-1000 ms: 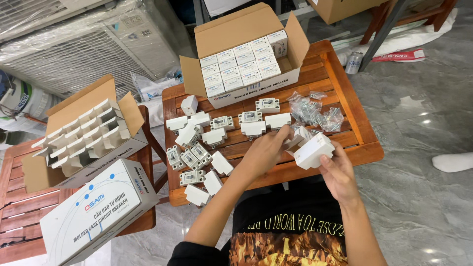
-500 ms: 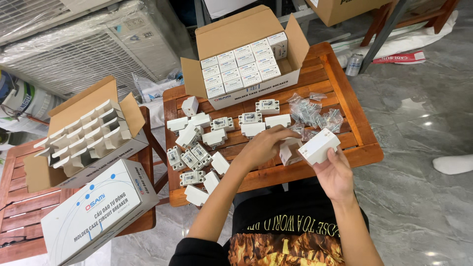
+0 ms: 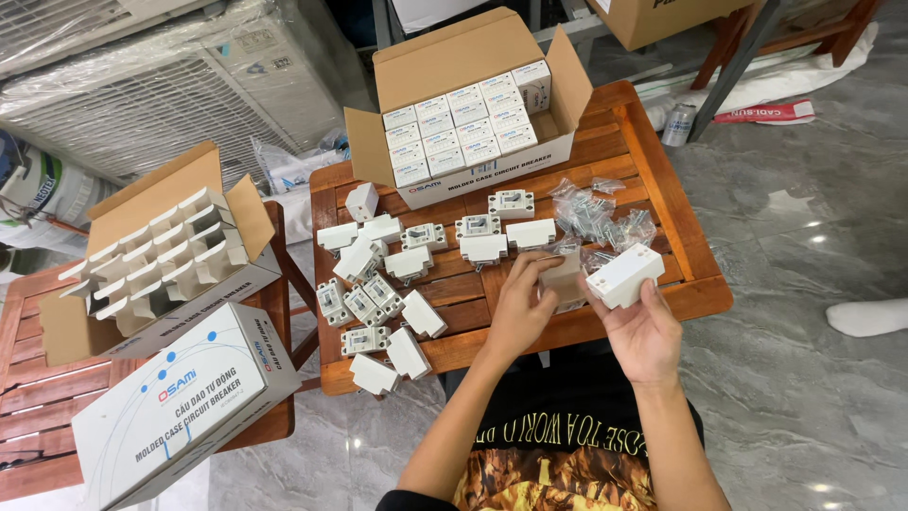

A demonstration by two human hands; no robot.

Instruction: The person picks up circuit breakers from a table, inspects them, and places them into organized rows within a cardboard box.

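Note:
My right hand grips a white plastic breaker housing over the front right of a low wooden table. My left hand pinches a small clear plastic bag just left of it, over the table's front edge. Several white circuit breakers lie scattered across the table's left and middle. Behind the hands is a heap of clear bags with screws.
An open cardboard carton packed with small white boxes stands at the table's back. On a second wooden table at left sit an open carton with empty white dividers and a closed white box. Grey tile floor lies to the right.
My right hand has lifted the white housing slightly up and right. My left hand has drawn the clear bag away from the pile toward the front edge.

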